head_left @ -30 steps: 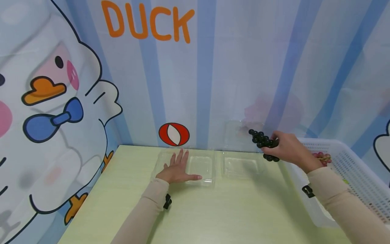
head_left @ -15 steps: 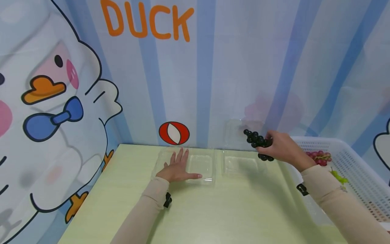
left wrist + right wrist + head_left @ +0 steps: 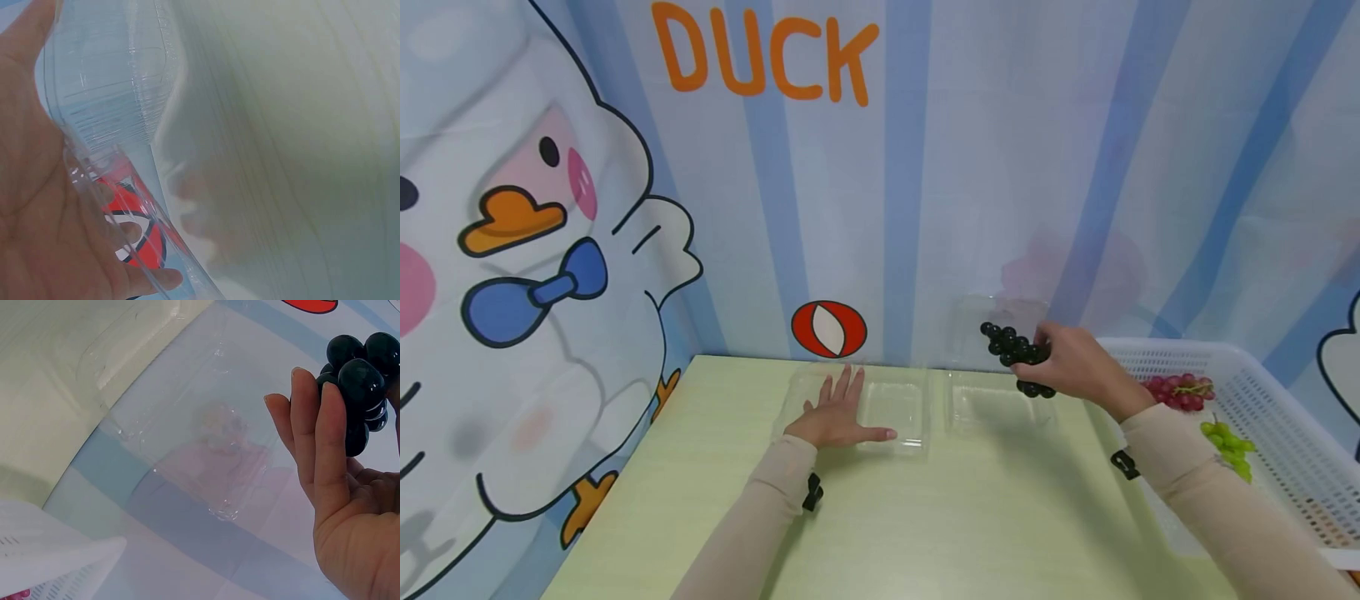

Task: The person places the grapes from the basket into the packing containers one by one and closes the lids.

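A bunch of dark grapes (image 3: 1009,343) is gripped in my right hand (image 3: 1078,364), held up over the right-hand clear plastic box (image 3: 992,406), whose lid (image 3: 964,333) stands raised at the back. In the right wrist view the dark grapes (image 3: 361,384) show between thumb and fingers. With fingers spread and straight, my left hand (image 3: 835,422) rests on the left-hand clear plastic box (image 3: 895,408). The left wrist view shows the palm (image 3: 37,187) against that box's transparent wall (image 3: 112,69).
A white perforated basket (image 3: 1255,367) stands at the right, under my right forearm. Inside it lie red grapes (image 3: 1180,392) and green grapes (image 3: 1228,447). Behind the pale table (image 3: 925,525) hangs a printed duck curtain (image 3: 1000,167).
My right hand has moved left with the dark grapes, away from the basket and over the right-hand box. More of the red and green grapes now shows. The left hand stays in place.
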{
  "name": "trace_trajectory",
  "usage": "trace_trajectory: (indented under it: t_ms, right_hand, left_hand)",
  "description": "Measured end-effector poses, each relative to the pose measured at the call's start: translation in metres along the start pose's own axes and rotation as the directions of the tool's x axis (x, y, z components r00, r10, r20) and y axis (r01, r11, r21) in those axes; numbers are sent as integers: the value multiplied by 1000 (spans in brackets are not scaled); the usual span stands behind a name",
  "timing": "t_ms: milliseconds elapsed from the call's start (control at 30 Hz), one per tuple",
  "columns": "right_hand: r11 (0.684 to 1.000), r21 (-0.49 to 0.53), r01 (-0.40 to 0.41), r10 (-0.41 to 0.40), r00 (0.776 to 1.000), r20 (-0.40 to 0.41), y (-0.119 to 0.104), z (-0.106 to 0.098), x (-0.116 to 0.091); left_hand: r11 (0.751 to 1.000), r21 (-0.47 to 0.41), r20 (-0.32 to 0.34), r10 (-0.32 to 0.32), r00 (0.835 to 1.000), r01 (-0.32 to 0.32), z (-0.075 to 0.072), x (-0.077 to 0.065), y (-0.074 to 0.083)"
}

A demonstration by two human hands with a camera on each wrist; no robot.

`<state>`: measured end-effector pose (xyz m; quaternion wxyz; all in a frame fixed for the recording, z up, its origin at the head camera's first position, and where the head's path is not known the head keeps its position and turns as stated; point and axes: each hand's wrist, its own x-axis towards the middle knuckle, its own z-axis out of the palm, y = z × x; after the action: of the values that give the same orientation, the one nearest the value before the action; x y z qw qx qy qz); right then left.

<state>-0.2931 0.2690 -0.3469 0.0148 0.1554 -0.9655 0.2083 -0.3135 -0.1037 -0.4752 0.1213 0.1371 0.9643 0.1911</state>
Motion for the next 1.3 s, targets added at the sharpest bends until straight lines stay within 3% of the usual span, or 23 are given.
trace_trajectory:
  t_ms: [400, 567, 800, 1300]
  right_hand:
    - [999, -11, 36, -36, 999, -34, -12, 13, 9]
    - [1000, 3, 26, -26, 1000, -13, -16, 19, 11]
    - [999, 26, 21, -21, 1000, 16, -24, 23, 16]
    - [999, 39, -9, 7, 999, 53, -38, 40, 23]
  left_hand:
    - [1000, -10, -4, -5, 1000, 5, 1, 1, 0]
    - [1000, -12, 0, -19, 1000, 19, 6, 7, -5]
    - [1000, -15, 0, -2, 1000, 2, 1, 1, 0]
    - [1000, 3, -21, 1, 1000, -1, 2, 3, 0]
